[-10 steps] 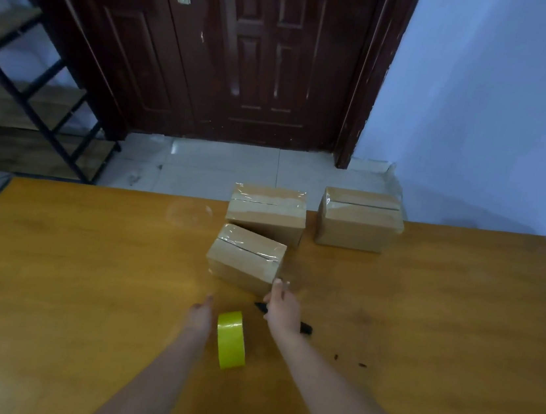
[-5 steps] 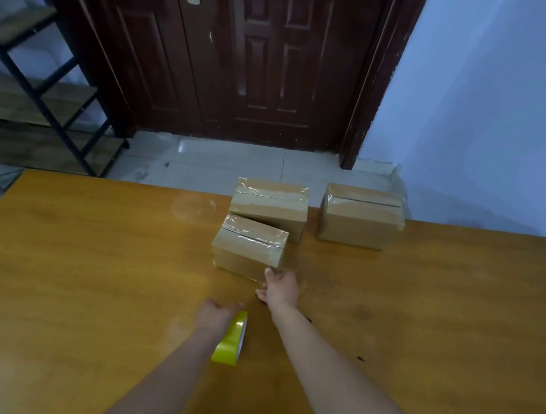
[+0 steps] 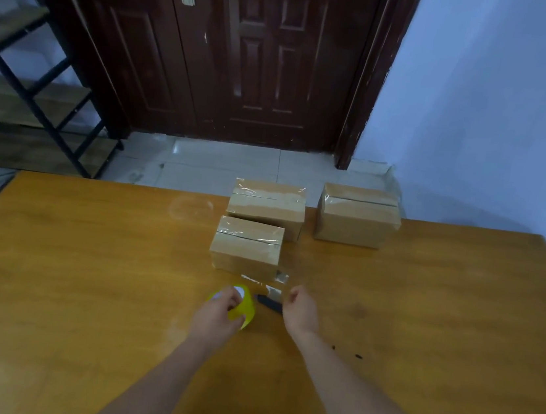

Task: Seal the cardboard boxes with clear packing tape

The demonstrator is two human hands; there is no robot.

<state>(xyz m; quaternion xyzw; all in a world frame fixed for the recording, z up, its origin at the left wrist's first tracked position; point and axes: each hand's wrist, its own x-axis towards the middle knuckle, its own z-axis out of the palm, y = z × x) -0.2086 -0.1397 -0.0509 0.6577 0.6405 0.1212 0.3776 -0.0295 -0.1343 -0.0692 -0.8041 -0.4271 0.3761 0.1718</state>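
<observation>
Tape roll (image 3: 241, 308), light and stiff, gripped in my left hand (image 3: 217, 317); right hand (image 3: 300, 311) pinches its limp, sticky strip (image 3: 265, 285) at one o'clock.

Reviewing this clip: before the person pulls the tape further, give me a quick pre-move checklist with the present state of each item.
1. Left hand grips the yellow tape roll: ok.
2. Right hand pinches the free tape end: cannot tell; its fingers are curled beside a clear strip, but contact is blurred.
3. Nearest box flaps closed, tape over the seam: ok.
4. Two far boxes already carry tape: ok.
5. Black cutter within reach, lying on the table between the hands: ok.
6. Strip stuck to the nearest box: cannot tell.
</observation>
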